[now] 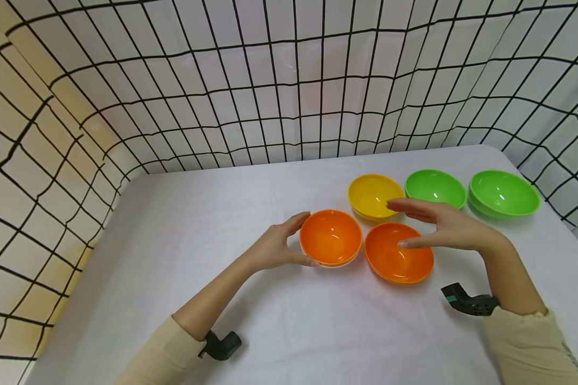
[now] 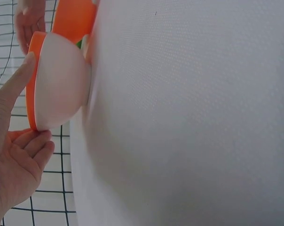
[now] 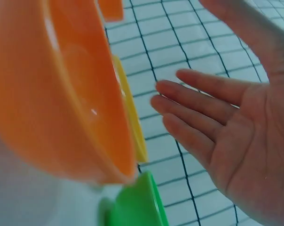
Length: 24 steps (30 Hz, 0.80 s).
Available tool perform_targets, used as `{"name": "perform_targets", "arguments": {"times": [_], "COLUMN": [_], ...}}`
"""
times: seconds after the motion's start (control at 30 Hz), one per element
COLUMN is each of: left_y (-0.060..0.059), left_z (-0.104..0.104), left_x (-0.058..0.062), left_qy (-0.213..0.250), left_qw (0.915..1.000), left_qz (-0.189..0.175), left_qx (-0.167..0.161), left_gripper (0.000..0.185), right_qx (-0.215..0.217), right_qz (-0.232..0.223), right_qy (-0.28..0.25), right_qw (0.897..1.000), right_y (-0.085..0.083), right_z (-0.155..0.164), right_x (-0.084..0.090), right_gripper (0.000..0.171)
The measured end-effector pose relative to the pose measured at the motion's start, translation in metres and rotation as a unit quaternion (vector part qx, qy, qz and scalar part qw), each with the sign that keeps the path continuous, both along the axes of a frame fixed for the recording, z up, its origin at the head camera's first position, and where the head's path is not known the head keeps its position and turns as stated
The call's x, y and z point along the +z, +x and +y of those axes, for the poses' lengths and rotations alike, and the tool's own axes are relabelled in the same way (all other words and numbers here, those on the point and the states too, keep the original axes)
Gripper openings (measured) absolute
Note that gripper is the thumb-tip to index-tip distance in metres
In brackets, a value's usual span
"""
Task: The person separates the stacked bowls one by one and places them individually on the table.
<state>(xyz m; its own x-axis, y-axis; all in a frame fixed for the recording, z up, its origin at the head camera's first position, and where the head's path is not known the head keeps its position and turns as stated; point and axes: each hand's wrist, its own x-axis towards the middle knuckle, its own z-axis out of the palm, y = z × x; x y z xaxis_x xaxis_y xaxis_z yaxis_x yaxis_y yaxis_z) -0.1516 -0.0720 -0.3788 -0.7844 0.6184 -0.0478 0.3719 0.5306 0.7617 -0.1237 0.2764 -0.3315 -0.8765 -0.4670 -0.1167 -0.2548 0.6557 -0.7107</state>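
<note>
My left hand (image 1: 275,245) holds an orange bowl (image 1: 331,240) at its left side, thumb on the near rim and fingers on the far side. The left wrist view shows that this bowl has a white outer wall (image 2: 59,82) below an orange rim. Directly to its right stands a second orange bowl (image 1: 396,262), orange outside as well. My right hand (image 1: 455,227) hovers over that bowl's right side, fingers extended and thumb spread, holding nothing. In the right wrist view the palm (image 3: 245,136) faces the camera, apart from the bowl.
A yellow bowl (image 1: 372,193) sits behind the orange pair. Two green bowls, one nearer the middle (image 1: 433,186) and one farther right (image 1: 503,193), stand at the back right. Black netting (image 1: 296,85) rises behind and beside the white-covered table (image 1: 212,208).
</note>
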Motion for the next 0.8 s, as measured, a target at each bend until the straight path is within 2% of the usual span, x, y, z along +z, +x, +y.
{"name": "perform_targets", "arguments": {"times": [0.2,0.5,0.8], "left_y": [0.000,0.001,0.000], "left_z": [0.001,0.000,0.000], "left_x": [0.000,0.000,0.000], "left_qy": [0.004,0.001,-0.002], "left_qw": [1.0000,1.0000,1.0000], "left_qz": [0.001,-0.001,0.006], "left_qx": [-0.002,0.004,0.001], "left_gripper": [0.100,0.100,0.101], "right_qx": [-0.002,-0.001,-0.012], "right_qz": [0.025,0.059,0.083], "right_qy": [-0.016,-0.018,0.011], "right_qw": [1.000,0.998,0.996], "right_y": [-0.003,0.002,0.001], "right_z": [-0.016,-0.043,-0.067], "right_x": [-0.005,-0.007,-0.022], "right_gripper": [0.073,0.072,0.085]}}
